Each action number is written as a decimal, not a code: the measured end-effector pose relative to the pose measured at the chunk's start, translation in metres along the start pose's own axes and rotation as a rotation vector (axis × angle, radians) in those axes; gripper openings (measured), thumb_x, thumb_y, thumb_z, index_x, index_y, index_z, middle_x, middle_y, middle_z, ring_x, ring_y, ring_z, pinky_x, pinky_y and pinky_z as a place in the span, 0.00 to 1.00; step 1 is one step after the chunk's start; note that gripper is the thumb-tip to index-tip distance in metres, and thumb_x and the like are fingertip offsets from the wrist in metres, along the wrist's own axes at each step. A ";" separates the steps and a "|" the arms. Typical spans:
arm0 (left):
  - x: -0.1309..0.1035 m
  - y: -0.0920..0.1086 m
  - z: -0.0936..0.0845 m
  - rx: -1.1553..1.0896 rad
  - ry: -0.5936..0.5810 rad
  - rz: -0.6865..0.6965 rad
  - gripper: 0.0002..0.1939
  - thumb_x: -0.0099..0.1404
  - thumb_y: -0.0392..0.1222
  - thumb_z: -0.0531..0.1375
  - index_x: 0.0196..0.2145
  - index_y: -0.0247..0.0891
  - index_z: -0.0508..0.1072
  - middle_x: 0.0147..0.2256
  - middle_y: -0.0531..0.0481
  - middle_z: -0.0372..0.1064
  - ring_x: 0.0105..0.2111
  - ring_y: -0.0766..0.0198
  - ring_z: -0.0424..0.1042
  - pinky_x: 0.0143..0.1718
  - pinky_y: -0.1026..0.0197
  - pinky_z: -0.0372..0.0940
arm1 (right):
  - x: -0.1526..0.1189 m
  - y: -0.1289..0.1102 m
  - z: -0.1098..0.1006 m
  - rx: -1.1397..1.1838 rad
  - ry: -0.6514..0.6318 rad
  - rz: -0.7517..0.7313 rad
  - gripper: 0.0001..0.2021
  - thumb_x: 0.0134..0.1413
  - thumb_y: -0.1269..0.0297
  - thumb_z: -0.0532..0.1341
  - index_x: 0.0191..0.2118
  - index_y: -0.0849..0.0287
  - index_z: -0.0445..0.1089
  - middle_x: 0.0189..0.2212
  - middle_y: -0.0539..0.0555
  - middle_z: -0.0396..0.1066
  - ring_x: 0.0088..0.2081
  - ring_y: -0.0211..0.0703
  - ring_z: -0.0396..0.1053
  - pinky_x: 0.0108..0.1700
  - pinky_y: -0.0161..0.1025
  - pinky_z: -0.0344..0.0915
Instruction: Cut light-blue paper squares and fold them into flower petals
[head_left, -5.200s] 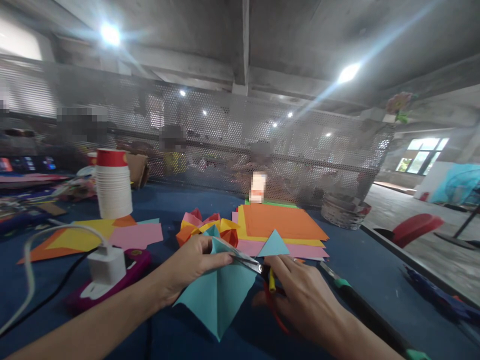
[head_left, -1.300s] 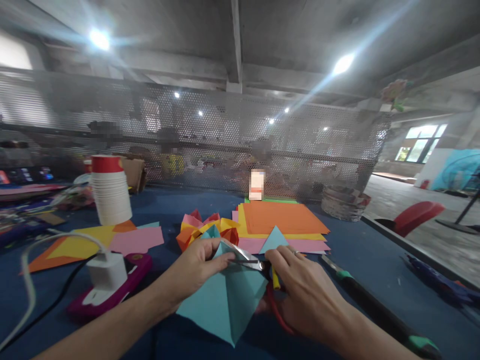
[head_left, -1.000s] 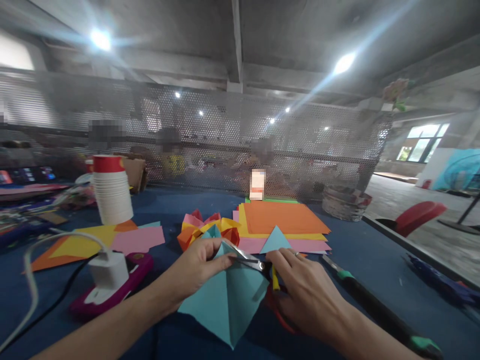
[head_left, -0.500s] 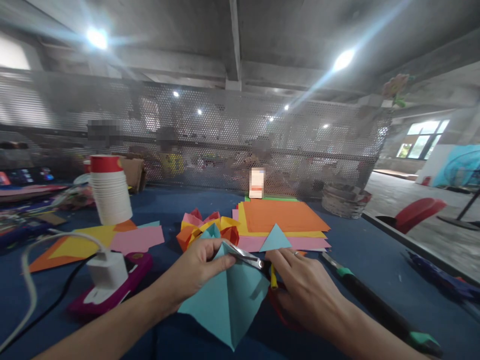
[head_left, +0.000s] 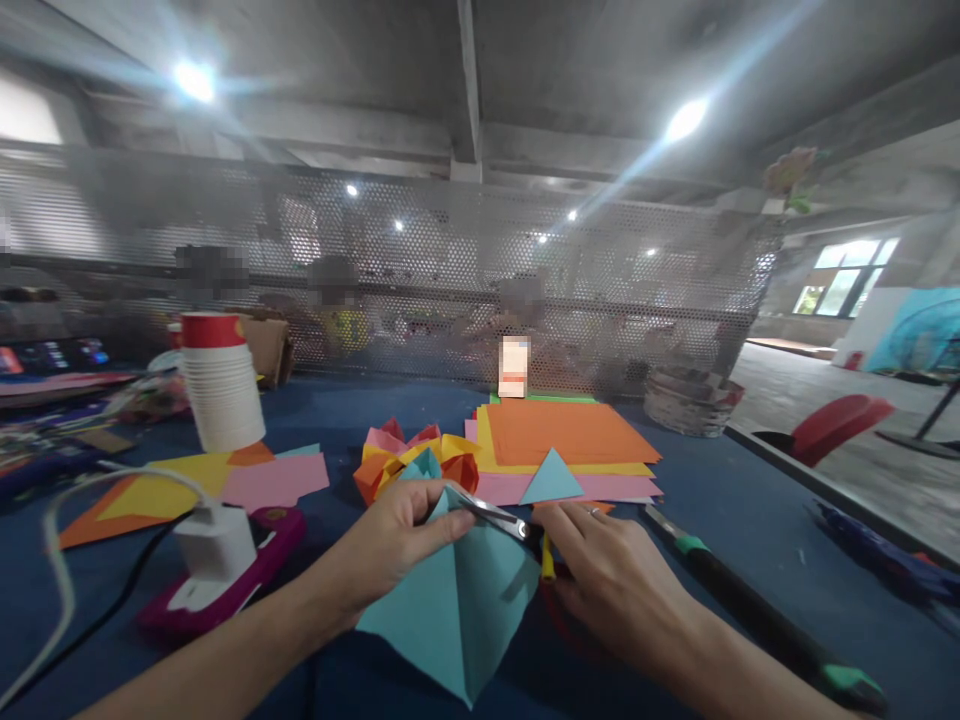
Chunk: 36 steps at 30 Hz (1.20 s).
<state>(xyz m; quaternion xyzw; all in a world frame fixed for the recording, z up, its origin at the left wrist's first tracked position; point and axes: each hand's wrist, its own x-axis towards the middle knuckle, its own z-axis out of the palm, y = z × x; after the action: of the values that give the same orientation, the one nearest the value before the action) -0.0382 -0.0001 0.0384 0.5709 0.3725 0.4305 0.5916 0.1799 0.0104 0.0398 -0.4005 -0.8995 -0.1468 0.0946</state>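
Note:
My left hand pinches the top of a folded light-blue sheet of paper, which hangs down with a crease along its middle. In my right hand is a pair of scissors, its silver blades lying across the paper's upper edge near my left thumb. A yellow piece shows by the handles, which my fingers partly hide. Just behind the hands sits a folded paper flower in pink, yellow and orange. A small blue paper triangle rests on the stacked sheets behind the scissors.
A stack of coloured paper lies behind my hands. To the right is a black and green utility knife. Paper cups, loose coloured sheets and a purple power strip with a white charger are on the left.
Almost nothing differs. My right hand and the scissors have shifted very slightly to the right, and the lower tip of the blue paper sits slightly lower.

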 end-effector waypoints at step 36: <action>0.000 -0.002 0.001 -0.022 0.059 0.004 0.13 0.55 0.49 0.66 0.33 0.37 0.75 0.27 0.51 0.74 0.29 0.63 0.71 0.32 0.63 0.63 | 0.000 -0.006 -0.006 0.074 -0.014 0.100 0.10 0.44 0.75 0.53 0.36 0.58 0.62 0.32 0.54 0.69 0.33 0.44 0.67 0.29 0.36 0.54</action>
<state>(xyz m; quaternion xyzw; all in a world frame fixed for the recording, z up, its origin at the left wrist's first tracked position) -0.0373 -0.0006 0.0361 0.5521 0.3837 0.4526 0.5857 0.1761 0.0046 0.0443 -0.4420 -0.8839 -0.1056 0.1103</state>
